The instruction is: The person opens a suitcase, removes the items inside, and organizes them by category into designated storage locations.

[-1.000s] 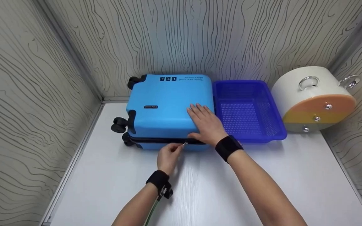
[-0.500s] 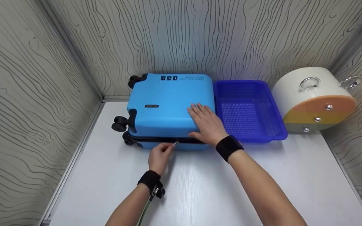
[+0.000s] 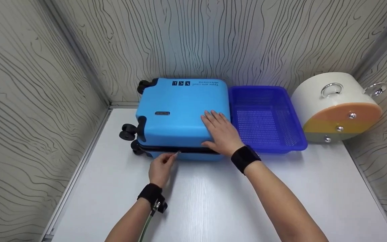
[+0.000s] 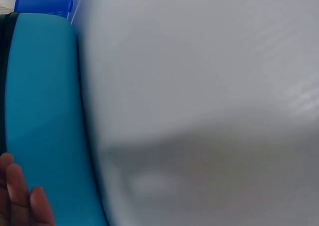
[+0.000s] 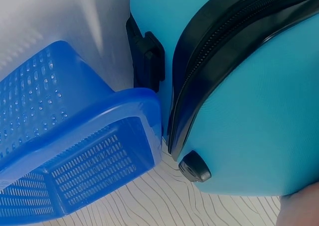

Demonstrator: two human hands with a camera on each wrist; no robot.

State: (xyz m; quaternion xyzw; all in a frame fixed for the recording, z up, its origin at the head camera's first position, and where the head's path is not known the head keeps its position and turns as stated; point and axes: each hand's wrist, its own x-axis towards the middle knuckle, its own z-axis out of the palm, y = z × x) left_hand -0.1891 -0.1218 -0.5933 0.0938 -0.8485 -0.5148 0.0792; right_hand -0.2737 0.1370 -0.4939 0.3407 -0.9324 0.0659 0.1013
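A light blue hard-shell suitcase point(image 3: 180, 101) lies flat on the table, its wheels to the left. My left hand point(image 3: 160, 169) pinches a small metal zipper pull point(image 3: 178, 153) on the black zipper band point(image 3: 197, 150) along the near side. In the left wrist view only the fingertips point(image 4: 17, 191) show beside the blue shell; the pull is out of sight there. My right hand point(image 3: 223, 135) rests with straight fingers on the lid's near right corner. At the suitcase's right end, the zipper teeth point(image 5: 209, 46) run closed in the right wrist view.
A blue plastic basket point(image 3: 297, 134) stands against the suitcase's right end. Farther right is a cream round box point(image 3: 314, 89) with a striped front, silver knobs and ring handles. Wood-patterned walls point(image 3: 193, 40) enclose the white table point(image 3: 200, 201) at the back and sides.
My left hand has slid to the left along the suitcase's near side, taking the zipper pull with it. The right hand stays in place on the lid.
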